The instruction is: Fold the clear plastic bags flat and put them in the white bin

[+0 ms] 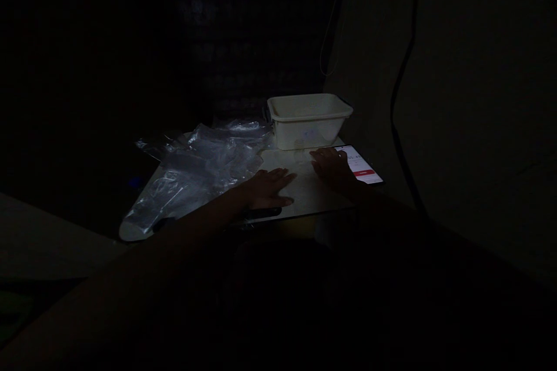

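Note:
In the dim head view, my left hand (270, 188) rests with its fingers spread over a small pale table (300, 185). A dark handle-like object (264, 213) lies just below it at the table's front edge. Clear plastic bags (204, 156) are heaped in a loose pile to its left. My right hand (331, 166) lies on the table further right, fingers apart, holding nothing that I can see. Right beside it is a phone (362, 166) with a lit screen showing digits and a red button, partly covered by the hand.
Behind the hands stands a white plastic tub (310, 130) with dark side handles. A dark cable (394, 110) hangs down the wall (478, 98) on the right. Most of the surroundings are too dark to make out.

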Demonstrator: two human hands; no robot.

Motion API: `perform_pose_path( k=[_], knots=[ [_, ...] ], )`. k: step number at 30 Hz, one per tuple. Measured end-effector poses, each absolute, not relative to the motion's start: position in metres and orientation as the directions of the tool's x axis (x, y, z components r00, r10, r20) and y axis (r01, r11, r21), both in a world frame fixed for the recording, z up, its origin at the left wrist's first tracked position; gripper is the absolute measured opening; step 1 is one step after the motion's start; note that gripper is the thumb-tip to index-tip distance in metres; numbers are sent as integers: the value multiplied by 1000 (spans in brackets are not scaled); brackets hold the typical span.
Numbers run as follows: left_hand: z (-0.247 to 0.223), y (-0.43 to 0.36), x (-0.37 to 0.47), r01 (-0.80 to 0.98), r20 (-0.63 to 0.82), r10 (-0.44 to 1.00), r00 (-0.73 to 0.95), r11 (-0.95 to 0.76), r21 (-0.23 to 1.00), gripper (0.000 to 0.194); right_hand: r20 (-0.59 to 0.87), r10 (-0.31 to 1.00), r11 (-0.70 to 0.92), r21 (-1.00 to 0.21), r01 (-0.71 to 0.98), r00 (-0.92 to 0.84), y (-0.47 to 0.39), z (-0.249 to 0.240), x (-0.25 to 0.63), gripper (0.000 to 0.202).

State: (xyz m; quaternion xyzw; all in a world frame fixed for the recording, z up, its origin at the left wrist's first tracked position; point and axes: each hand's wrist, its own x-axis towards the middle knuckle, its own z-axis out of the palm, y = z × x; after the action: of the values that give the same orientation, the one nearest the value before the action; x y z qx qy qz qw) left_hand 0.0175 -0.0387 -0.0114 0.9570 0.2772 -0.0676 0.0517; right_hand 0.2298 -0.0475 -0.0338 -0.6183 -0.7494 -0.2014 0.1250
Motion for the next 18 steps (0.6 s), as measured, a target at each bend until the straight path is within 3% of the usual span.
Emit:
perform_pose_path(
  k=[4, 10, 18],
  knots=[
    [-10, -49, 14, 602, -236, 570, 787, -793, 93, 86, 439, 889, 87, 118, 989, -131, -54, -31, 249, 37],
    [-10, -56, 11, 615, -320, 571, 756, -787, 46, 105, 420, 901, 69, 106, 992, -107, -56, -36, 269, 40],
    [-28, -76, 39, 544, -146, 532, 834, -837, 58, 75, 433, 873, 170, 164, 972, -225, -56, -48, 279, 39]
  ],
)
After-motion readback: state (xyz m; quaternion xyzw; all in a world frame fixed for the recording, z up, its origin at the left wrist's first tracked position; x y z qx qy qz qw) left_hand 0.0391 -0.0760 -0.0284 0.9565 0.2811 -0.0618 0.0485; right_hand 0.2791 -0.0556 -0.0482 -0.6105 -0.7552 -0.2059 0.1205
